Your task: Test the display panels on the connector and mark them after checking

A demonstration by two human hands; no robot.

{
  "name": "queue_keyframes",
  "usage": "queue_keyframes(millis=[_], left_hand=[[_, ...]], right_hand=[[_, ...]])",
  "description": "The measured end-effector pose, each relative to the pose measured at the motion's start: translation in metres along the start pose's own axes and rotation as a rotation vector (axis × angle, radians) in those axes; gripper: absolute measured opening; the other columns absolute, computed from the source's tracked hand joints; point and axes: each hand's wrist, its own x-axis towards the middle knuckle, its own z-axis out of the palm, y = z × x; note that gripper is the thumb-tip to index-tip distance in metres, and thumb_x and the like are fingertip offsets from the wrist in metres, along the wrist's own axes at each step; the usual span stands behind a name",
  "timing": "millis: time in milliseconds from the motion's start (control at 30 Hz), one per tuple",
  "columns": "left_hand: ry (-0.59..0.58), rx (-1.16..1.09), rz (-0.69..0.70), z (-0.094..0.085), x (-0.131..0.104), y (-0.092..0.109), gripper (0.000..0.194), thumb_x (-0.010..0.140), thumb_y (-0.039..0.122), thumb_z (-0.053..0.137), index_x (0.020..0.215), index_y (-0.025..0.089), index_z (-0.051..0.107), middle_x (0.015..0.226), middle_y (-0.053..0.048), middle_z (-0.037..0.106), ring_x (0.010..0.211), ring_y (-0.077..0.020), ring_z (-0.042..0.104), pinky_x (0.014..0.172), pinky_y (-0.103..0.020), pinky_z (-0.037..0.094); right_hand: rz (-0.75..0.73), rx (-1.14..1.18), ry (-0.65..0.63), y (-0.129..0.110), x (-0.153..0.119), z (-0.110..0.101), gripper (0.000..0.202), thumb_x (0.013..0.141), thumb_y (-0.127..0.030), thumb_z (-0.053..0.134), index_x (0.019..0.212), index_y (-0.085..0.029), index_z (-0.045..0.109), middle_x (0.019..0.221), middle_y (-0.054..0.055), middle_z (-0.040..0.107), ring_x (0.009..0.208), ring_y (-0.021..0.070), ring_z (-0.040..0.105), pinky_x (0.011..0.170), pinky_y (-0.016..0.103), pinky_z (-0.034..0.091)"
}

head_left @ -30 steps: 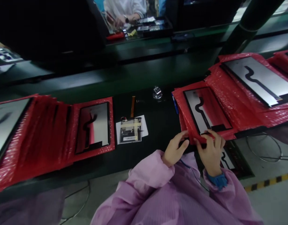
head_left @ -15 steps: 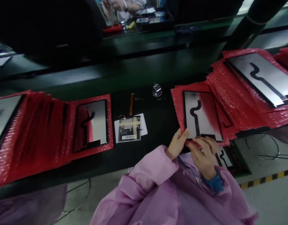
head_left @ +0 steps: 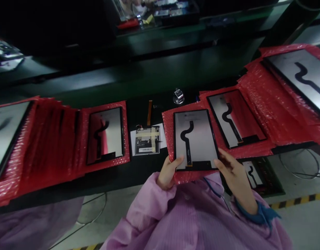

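Between my hands is an LCD panel [head_left: 201,139], silver-backed with a dark curved flex cable, lying on a red bubble-wrap sleeve [head_left: 169,128]. My left hand [head_left: 169,171] pinches the lower left corner, thumb on the panel. My right hand [head_left: 235,173] grips the lower right edge, its thumb on top; its other fingers are partly hidden behind. Just right of it, a similar panel [head_left: 243,121] rests on the red-sleeved stack. To the left, a small circuit assembly with tape and a label [head_left: 147,140] sits on white paper.
Fanned red sleeves [head_left: 50,139] with another panel [head_left: 105,135] cover the left bench. At right stands a higher pile [head_left: 274,100] topped by a panel. An orange flex strip [head_left: 149,113] and a shiny metal piece [head_left: 178,96] lie mid-bench. A crate [head_left: 273,180] is below, right.
The sleeve and panel in my hands have moved left, off the right-hand stack, uncovering another panel there. My right hand has shifted from the panel's bottom edge to its right side.
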Motion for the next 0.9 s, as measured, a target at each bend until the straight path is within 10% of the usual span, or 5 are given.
queue_keyframes(millis=[333,900], left_hand=[[0.107,-0.219,-0.261,-0.015,0.001,0.024,0.043,0.103,0.039,0.046,0.116,0.006,0.069,0.097,-0.015,0.079,0.097,-0.0281,0.076,0.097,-0.043,0.058],[-0.117,-0.051,-0.257,-0.032,0.004,0.029,0.042,0.102,0.040,0.049,0.123,0.007,0.066,0.114,-0.017,0.075,0.110,-0.0283,0.072,0.101,-0.042,0.056]], right_hand=[[0.166,0.391,-0.282,0.000,0.016,0.010,0.057,0.084,-0.047,0.075,0.137,-0.028,0.062,0.126,0.008,0.072,0.114,0.0234,0.068,0.102,0.040,0.055],[0.314,0.425,-0.299,0.001,0.022,0.024,0.070,0.070,-0.049,0.084,0.131,-0.023,0.060,0.114,0.008,0.074,0.098,0.0220,0.071,0.096,0.040,0.056]])
